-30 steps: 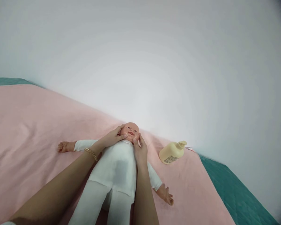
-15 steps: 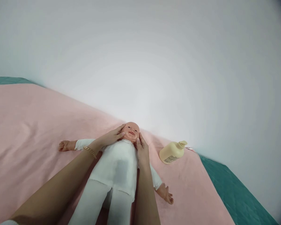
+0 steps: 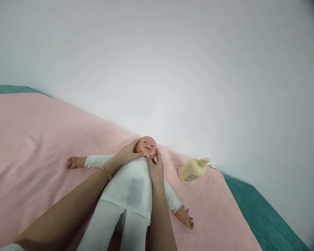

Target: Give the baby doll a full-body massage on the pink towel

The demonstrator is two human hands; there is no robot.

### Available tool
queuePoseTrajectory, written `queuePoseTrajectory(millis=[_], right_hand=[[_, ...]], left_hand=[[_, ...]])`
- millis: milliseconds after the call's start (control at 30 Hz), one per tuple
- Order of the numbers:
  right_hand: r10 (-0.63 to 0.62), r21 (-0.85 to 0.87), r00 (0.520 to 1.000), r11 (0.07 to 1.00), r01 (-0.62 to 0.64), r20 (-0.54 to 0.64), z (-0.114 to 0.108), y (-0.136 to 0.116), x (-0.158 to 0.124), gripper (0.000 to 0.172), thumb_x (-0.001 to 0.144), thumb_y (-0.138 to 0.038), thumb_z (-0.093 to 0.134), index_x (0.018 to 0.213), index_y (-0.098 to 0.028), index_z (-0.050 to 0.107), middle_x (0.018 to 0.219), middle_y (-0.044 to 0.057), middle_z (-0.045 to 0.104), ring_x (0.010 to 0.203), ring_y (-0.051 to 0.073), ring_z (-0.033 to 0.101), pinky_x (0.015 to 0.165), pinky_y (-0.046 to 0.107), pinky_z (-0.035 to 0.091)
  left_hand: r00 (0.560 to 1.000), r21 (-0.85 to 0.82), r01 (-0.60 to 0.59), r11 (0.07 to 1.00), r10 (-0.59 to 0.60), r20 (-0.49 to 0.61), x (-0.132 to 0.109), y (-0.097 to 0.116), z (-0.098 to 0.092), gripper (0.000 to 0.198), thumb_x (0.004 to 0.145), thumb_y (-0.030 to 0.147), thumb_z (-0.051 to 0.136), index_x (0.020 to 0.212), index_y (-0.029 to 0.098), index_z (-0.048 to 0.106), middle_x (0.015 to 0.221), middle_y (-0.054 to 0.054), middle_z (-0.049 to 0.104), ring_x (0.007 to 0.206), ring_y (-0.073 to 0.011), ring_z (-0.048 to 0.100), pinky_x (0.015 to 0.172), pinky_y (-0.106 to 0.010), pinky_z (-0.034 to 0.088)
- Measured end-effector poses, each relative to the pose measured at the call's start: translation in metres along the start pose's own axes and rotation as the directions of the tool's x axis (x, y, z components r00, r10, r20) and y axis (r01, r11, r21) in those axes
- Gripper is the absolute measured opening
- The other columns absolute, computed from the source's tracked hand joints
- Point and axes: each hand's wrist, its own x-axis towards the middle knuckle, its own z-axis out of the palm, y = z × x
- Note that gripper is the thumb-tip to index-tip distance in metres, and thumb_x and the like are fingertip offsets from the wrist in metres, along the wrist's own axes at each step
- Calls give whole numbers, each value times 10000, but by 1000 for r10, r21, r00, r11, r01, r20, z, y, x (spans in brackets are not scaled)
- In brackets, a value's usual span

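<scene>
A baby doll (image 3: 132, 190) in a white suit lies on its back on a pink blanket (image 3: 36, 139), arms spread and head towards the wall. My left hand (image 3: 125, 154), with a gold bracelet on its wrist, cups the left side of the doll's head (image 3: 147, 145), thumb at the chin. On the other side my right hand (image 3: 155, 168) rests on the doll's neck and cheek, fingers stretched along the face. Both hands touch the head without gripping it.
A cream pump bottle (image 3: 193, 170) lies on its side on the blanket, right of the doll. A teal bedcover (image 3: 261, 216) shows beyond the blanket's right edge and at far left. A plain white wall (image 3: 172, 69) rises right behind the doll's head.
Both thumbs have slid slightly inward and down, from the doll's cheeks towards its chin. The doll and the bottle have stayed in place.
</scene>
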Motion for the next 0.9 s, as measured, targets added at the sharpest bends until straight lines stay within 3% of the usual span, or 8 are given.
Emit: queuePoseTrajectory(millis=[433,667,900], right_hand=[[-19,-35,1000,999,19,-14,1,4,1,802,742,-479,698,1442,-189,435,1360,101,586,1149,273,621,994,400,490],[-31,67,1000,997,30,4,0,4,3,796,738,-470,694,1424,-146,452,1383,119,565,1203,271,593,993,378,497],[-11,36,999,999,10,33,-5,-9,0,801,771,-496,655,1434,-102,438,1440,131,501,1288,277,523,1026,375,476]], left_hand=[[999,63,-39,997,41,-22,4,-10,3,902,718,552,734,1450,169,373,1450,-145,482,1311,-327,476,1059,-440,424],[1000,22,-12,1000,11,28,1,-2,-2,848,763,540,683,1463,185,363,1454,-110,489,1308,-309,487,1068,-409,424],[995,56,-24,998,18,99,-1,7,-12,769,829,519,614,1480,192,367,1476,-73,470,1336,-280,458,1106,-377,384]])
